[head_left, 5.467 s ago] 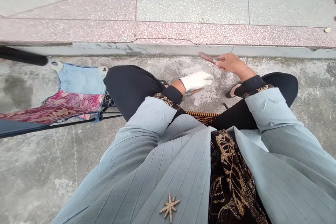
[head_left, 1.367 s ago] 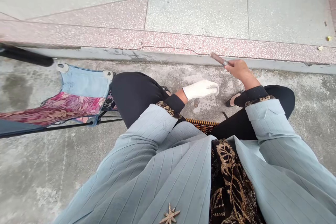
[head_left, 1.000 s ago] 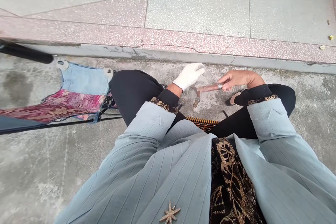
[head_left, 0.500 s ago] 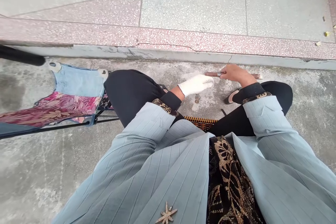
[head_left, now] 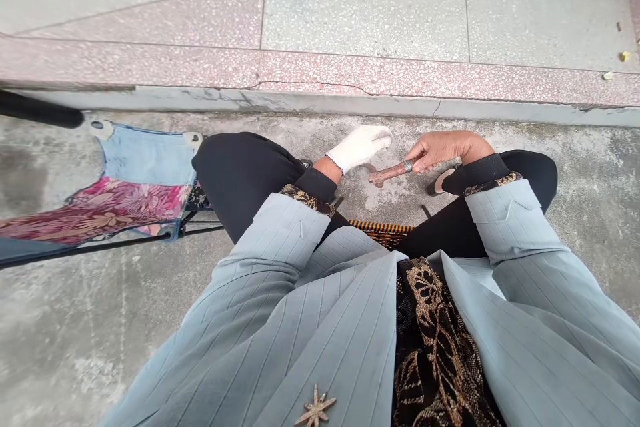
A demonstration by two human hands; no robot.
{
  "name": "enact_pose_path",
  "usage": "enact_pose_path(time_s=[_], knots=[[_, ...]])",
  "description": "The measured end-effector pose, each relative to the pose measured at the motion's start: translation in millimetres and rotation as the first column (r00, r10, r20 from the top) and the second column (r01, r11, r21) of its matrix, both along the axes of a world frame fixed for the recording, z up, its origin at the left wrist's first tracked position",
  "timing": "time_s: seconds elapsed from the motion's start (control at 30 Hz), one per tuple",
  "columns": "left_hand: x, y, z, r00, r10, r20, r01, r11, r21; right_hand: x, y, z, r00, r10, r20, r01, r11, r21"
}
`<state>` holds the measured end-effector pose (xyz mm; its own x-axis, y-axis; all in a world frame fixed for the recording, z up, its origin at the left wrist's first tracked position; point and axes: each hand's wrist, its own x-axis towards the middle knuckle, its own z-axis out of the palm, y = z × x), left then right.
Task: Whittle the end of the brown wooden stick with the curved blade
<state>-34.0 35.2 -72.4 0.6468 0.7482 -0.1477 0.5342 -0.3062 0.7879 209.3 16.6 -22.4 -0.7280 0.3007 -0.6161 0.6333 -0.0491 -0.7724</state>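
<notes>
My left hand [head_left: 361, 147] wears a white glove and hovers low over the concrete ground between my knees. Its fingers curl together, and what may be between them is hidden. In my right hand [head_left: 443, 148], bare and closed, is a reddish-brown, stick-like tool [head_left: 393, 172] with a silvery band close to my fingers. The tool slants down to the left, its far end just below the gloved hand, apart from it as far as I can see. Whether that end touches the ground, I cannot tell.
A raised step edge [head_left: 310, 99] runs across in front, with terrazzo paving [head_left: 365, 0] beyond. To my left stands a patched fabric seat [head_left: 145, 160] on a dark metal frame. A woven seat edge [head_left: 383, 233] shows between my legs.
My right hand has turned, swinging the tool's left end down and toward me. My gloved left hand has shifted slightly left and up, away from the tool.
</notes>
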Motion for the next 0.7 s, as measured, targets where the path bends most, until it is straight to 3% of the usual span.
enact_pose_path(time_s=[0.1, 0.17, 0.23, 0.33, 0.4, 0.43, 0.5, 0.57, 0.63, 0.7], knots=[[6, -2, -11.9, 0.997, -0.023, 0.07, 0.03, 0.995, -0.092, 4, -3, 12.2, 0.993, -0.091, -0.077, 0.094, 0.995, 0.036], [11, -8, -20.3, 0.993, 0.008, 0.121, 0.022, 0.969, -0.245, 9, -3, 14.7, 0.964, -0.238, -0.119, 0.25, 0.964, 0.092], [17, -16, -27.1, 0.988, 0.034, 0.15, 0.03, 0.913, -0.406, 13, -2, 10.6, 0.889, -0.434, -0.143, 0.454, 0.874, 0.172], [23, -26, -31.2, 0.977, -0.063, 0.203, 0.152, 0.876, -0.458, 13, 2, -3.5, 0.714, -0.681, -0.161, 0.693, 0.657, 0.298], [25, -29, -29.8, 0.971, -0.14, 0.193, 0.209, 0.89, -0.406, 9, 5, -12.6, 0.647, -0.753, -0.121, 0.73, 0.565, 0.385], [25, -29, -28.2, 0.969, -0.18, 0.172, 0.232, 0.903, -0.361, 6, 6, -16.2, 0.644, -0.762, -0.068, 0.703, 0.554, 0.446], [25, -29, -23.4, 0.961, -0.253, 0.109, 0.273, 0.93, -0.247, -1, 8, -21.3, 0.687, -0.719, 0.108, 0.539, 0.603, 0.589], [23, -27, -16.6, 0.953, -0.301, 0.033, 0.303, 0.943, -0.141, -7, 9, -24.6, 0.727, -0.614, 0.308, 0.289, 0.681, 0.673], [18, -23, -8.4, 0.956, -0.291, -0.04, 0.286, 0.953, -0.098, -11, 9, -26.6, 0.757, -0.47, 0.454, 0.078, 0.755, 0.651], [13, -19, -0.2, 0.973, -0.217, -0.081, 0.21, 0.973, -0.093, -13, 6, -26.3, 0.806, -0.285, 0.519, -0.038, 0.85, 0.526]])
